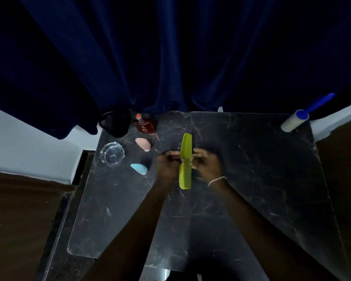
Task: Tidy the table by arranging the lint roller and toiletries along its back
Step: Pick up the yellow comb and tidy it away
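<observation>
Left of the green comb (185,161) I saw a glass ashtray (111,153), a blue soap (139,168), a pink soap (143,144) and a red bottle (145,125) on the bench (251,169). My left hand (167,163) and right hand (206,164) both had fingers clasped around the comb. Far right of it, the lint roller (295,120) lay at the bench's back corner.

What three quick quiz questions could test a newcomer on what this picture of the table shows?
1. True or false: both hands hold the green comb.
2. The lint roller stands at which back corner: A left, B right?
3. Fill in: the glass ashtray sits near the table's ____ edge.

Key: 1 true, left hand and right hand; 2 B; 3 left.
</observation>
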`<act>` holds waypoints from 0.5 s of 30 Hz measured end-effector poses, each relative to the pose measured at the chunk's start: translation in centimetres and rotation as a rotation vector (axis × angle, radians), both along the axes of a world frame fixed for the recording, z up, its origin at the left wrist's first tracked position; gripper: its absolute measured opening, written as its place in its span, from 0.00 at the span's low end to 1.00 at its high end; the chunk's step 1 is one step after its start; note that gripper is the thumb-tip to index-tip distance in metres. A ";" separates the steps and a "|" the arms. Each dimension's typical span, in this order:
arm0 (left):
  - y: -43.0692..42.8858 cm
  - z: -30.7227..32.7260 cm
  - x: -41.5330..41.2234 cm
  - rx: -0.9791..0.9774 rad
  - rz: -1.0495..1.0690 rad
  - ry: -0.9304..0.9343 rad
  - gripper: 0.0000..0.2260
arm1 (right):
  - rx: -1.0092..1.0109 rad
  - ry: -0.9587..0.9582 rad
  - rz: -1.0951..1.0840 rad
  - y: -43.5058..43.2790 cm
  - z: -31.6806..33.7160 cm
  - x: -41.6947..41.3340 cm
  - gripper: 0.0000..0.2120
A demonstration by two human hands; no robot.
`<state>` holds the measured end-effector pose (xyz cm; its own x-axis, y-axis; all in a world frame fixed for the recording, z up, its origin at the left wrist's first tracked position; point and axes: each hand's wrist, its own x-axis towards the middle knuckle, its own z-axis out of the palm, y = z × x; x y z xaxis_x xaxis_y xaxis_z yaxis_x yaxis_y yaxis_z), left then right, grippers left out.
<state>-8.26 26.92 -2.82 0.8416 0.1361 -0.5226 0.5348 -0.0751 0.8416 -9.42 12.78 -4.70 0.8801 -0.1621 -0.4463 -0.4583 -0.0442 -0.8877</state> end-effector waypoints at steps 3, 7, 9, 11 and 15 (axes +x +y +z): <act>0.9 -1.8 1.5 0.116 -0.055 -0.039 0.14 | 0.009 0.087 0.019 1.4 -1.1 1.3 0.20; 0.9 -3.6 3.1 0.152 -0.029 -0.035 0.17 | -0.119 0.128 0.032 2.8 -2.6 2.9 0.19; 1.3 -4.4 3.6 0.191 -0.106 -0.038 0.20 | -0.193 0.113 0.053 3.3 -2.9 3.4 0.18; 1.6 -5.0 3.9 0.194 -0.148 -0.033 0.21 | -0.255 0.097 0.069 3.7 -3.0 3.9 0.18; 1.6 -5.8 4.7 0.175 -0.184 -0.005 0.21 | -0.369 0.058 0.114 4.0 -2.9 4.8 0.17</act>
